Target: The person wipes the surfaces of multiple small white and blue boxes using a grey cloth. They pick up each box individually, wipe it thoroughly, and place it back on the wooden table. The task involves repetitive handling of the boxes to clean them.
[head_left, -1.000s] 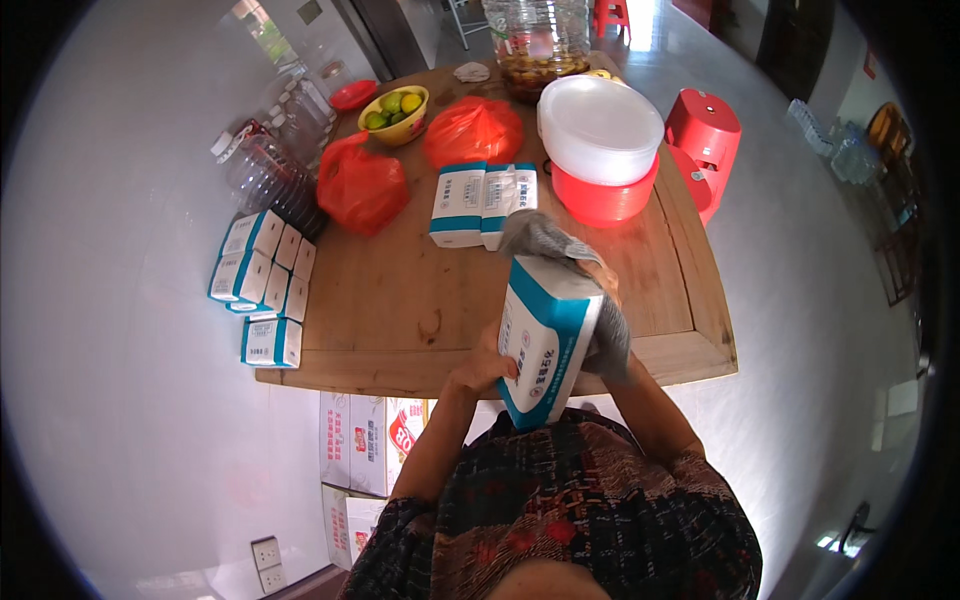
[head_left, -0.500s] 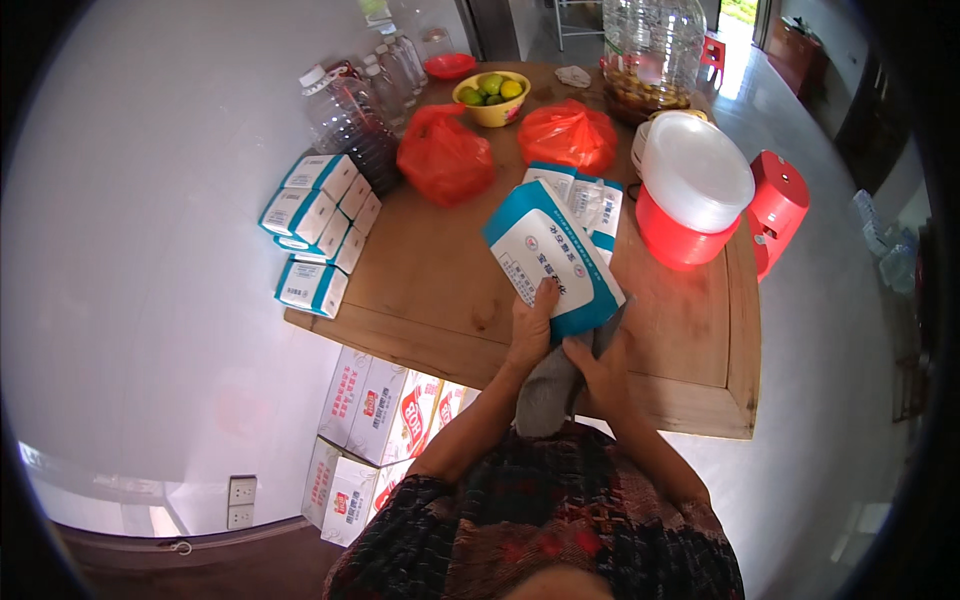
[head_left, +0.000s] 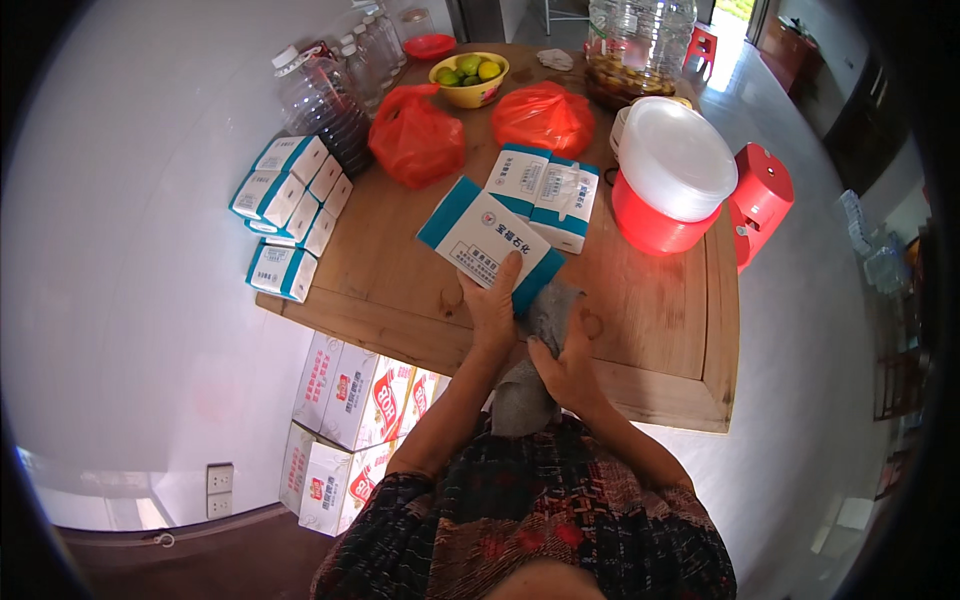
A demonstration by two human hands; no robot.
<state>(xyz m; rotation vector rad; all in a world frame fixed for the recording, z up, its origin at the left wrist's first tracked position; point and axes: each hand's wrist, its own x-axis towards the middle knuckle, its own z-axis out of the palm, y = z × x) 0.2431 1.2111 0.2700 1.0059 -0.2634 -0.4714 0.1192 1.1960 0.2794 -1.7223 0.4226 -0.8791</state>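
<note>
My left hand (head_left: 492, 300) grips a white and teal tissue box (head_left: 485, 238) by its near side, thumb on top, and holds it tilted above the table. In my right hand (head_left: 568, 365) a grey cloth (head_left: 549, 312) is bunched. One part of the cloth lies against the box's near right end, and the rest hangs down toward my shirt. Just beyond, more tissue boxes (head_left: 517, 177) lie side by side on the table, one with a tissue or torn wrapping at its opening. Another stack of tissue boxes (head_left: 285, 208) stands at the table's left edge.
The wooden table (head_left: 400, 305) also bears a dark-filled jug (head_left: 325, 110), two red plastic bags (head_left: 417, 140) (head_left: 545, 118), a yellow bowl (head_left: 470, 95) of green fruit and a large clear jar (head_left: 640, 50). A red basin (head_left: 655, 220) with white lids stands right. Cartons (head_left: 340, 400) sit below left.
The tissue box has turned and moved left, showing its broad face more flatly. My right hand has shifted down and left with the cloth. The whole view has moved slightly.
</note>
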